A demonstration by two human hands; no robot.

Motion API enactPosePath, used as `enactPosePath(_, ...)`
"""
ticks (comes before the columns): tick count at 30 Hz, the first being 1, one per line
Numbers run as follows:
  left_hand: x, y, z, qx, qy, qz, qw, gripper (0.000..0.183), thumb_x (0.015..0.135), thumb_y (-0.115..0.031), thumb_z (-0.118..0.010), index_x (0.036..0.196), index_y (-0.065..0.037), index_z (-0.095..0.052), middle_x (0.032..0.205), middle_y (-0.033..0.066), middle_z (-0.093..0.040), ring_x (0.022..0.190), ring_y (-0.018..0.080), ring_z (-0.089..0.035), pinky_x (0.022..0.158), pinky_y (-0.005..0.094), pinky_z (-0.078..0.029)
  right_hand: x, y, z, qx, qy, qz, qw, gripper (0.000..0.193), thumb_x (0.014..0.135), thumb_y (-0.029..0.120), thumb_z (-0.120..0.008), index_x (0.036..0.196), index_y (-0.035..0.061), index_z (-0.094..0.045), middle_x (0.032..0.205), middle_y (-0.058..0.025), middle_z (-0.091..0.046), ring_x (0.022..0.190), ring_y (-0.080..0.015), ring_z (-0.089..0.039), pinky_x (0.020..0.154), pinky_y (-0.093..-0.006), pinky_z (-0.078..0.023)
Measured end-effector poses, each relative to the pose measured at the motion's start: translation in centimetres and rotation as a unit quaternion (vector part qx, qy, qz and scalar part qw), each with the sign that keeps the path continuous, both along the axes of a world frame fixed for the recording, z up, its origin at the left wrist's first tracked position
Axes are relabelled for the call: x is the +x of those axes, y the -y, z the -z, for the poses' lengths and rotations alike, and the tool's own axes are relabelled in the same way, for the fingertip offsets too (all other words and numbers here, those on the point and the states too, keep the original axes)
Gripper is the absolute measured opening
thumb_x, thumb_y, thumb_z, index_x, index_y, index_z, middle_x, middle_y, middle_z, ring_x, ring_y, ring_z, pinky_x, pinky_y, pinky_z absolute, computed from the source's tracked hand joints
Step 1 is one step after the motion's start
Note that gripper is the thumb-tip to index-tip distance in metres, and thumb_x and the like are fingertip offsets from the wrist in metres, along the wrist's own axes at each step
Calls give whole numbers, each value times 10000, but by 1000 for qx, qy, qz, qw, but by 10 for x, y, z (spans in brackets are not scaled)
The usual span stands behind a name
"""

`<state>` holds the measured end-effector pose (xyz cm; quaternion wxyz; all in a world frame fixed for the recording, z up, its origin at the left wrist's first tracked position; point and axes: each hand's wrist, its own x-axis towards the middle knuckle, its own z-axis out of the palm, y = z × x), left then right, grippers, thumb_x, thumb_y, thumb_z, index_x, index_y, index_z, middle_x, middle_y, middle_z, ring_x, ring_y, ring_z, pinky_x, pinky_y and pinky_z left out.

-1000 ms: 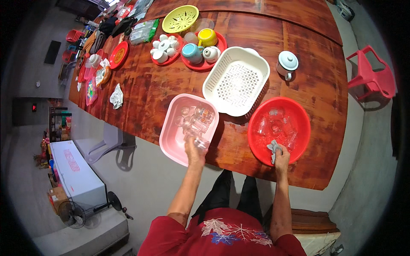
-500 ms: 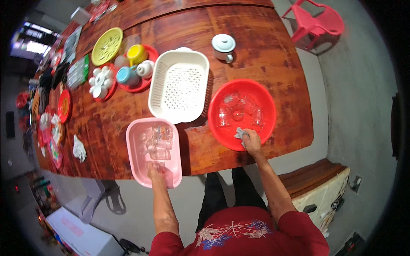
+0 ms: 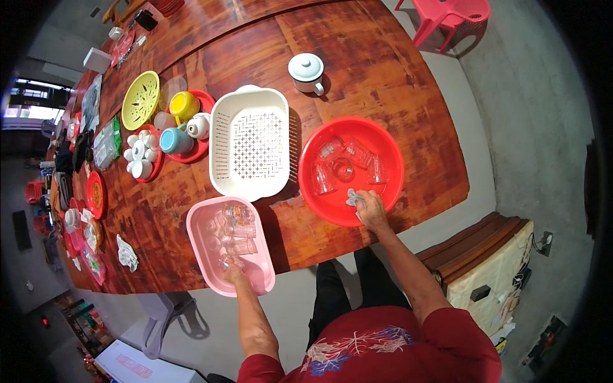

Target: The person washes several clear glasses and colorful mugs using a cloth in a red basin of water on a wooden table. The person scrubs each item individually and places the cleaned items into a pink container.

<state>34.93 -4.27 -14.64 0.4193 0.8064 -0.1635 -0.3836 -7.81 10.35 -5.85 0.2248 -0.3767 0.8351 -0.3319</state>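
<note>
My left hand (image 3: 235,270) is down in the pink basin (image 3: 271,276), its fingers closed around a clear glass (image 3: 225,260) that they partly hide. Several more clear drinking glasses (image 3: 242,246) lie on their sides beyond that hand. Over the near rim of the round red basin (image 3: 397,150), my right hand (image 3: 371,208) pinches a crumpled pale grey cloth (image 3: 353,197). Clear glasses (image 3: 324,177) rest inside the red basin, most of them on their sides, one (image 3: 343,169) showing its round mouth.
A white slotted basket (image 3: 216,153) stands between and behind the basins. Behind it sits a lidded white mug (image 3: 306,69). Leftward are a red tray (image 3: 205,102) with cups, white cups (image 3: 142,153), a yellow strainer (image 3: 141,99) and a crumpled white cloth (image 3: 127,253).
My left hand has shifted slightly toward me inside the pink basin, with the glass. My right hand stays at the red basin's near side with the cloth. The whole view has turned a little.
</note>
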Motion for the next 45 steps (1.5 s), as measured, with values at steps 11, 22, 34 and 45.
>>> enactPosePath(11,-26,8,-36,-62,112,-8,992,593,703,5,-711,1159,-7,-331,1123,123,-451,876,259,-545,612,309,-538,-6,-2,4,5,44,-24,999,245,762,92,-538,981,-13,-574,930,-191,-560,822,-358,-545,741,-437,-444)
enactPosePath(22,-68,-11,-73,38,253,18,967,672,684,-27,-708,1232,50,-328,1125,195,-436,931,298,-529,762,414,-492,-10,-2,11,-9,-4,-43,999,296,754,90,-558,1041,21,-555,931,-189,-536,874,-356,-521,780,-444,-426)
enactPosePath(34,-344,-23,-145,-263,301,635,661,755,608,-99,-759,1269,-25,-403,1208,183,-442,1140,347,-404,935,443,-311,-27,28,12,152,-81,-136,975,299,766,80,-537,1063,82,-577,1007,-113,-515,925,-299,-521,696,-401,-486)
enactPosePath(45,-379,-13,-100,-228,290,685,628,640,574,-145,-776,1141,-50,-494,1137,150,-490,1105,304,-437,894,443,-331,-44,3,-44,-38,189,-17,981,327,731,-46,-519,1047,24,-567,965,-147,-511,918,-295,-553,787,-365,-467)
